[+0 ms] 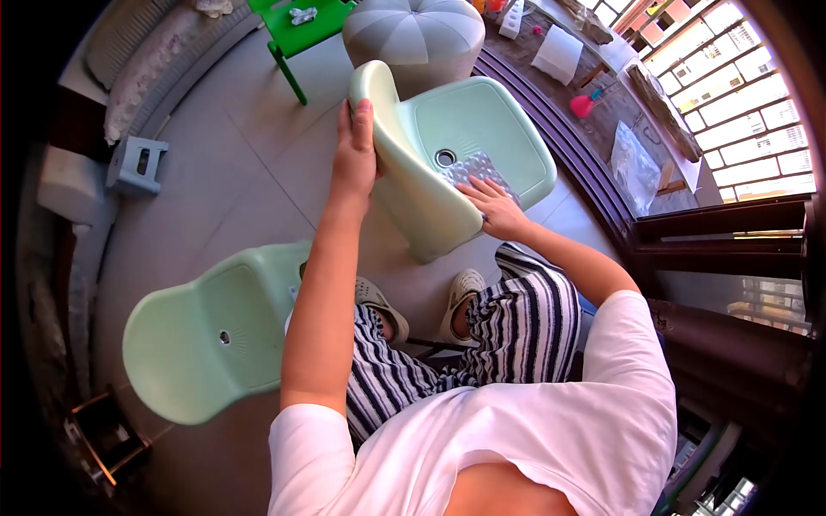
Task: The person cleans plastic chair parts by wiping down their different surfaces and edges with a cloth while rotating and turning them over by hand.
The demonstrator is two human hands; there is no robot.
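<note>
A pale green plastic chair (465,112) stands tilted in front of my knees, with a round metal-rimmed hole in its seat. My left hand (354,150) grips the edge of its backrest, thumb on the near side and the other fingers partly hidden. On the seat, beside the hole, lies a grey dotted cloth (477,166). My right hand (492,206) holds this cloth down against the seat with its fingers stretched over it. A second pale green chair (198,327) of the same kind is by my left arm, partly covered by it.
A round grey pouf (415,34) and a green stool (308,26) are beyond the chair. At the left are a small grey step stool (138,165) and a sofa (172,60). A dark sliding-door track (568,146) runs along the right, with a plastic bag (635,168) past it.
</note>
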